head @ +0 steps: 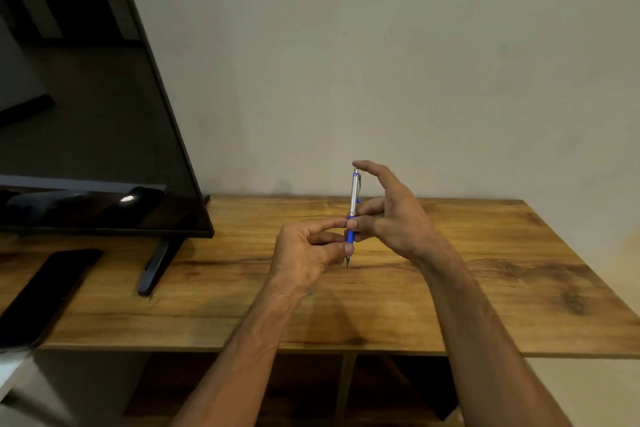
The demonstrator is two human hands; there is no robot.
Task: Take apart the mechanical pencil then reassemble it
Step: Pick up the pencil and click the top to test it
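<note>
A mechanical pencil (354, 196) with a silver upper barrel, a clip and a blue grip stands upright above the wooden table (485, 288), tip pointing down. My left hand (306, 255) pinches the blue grip between thumb and fingers. My right hand (394, 215) holds the barrel at its middle with thumb and lower fingers, while its index finger arches over and rests on the pencil's top end. The pencil looks whole, in one piece.
A dark flat screen (86, 114) on a black foot (154, 267) stands at the left of the table. A black phone-like slab (45, 291) lies at the near left. A plain wall rises behind the table. Open shelving shows under the front edge.
</note>
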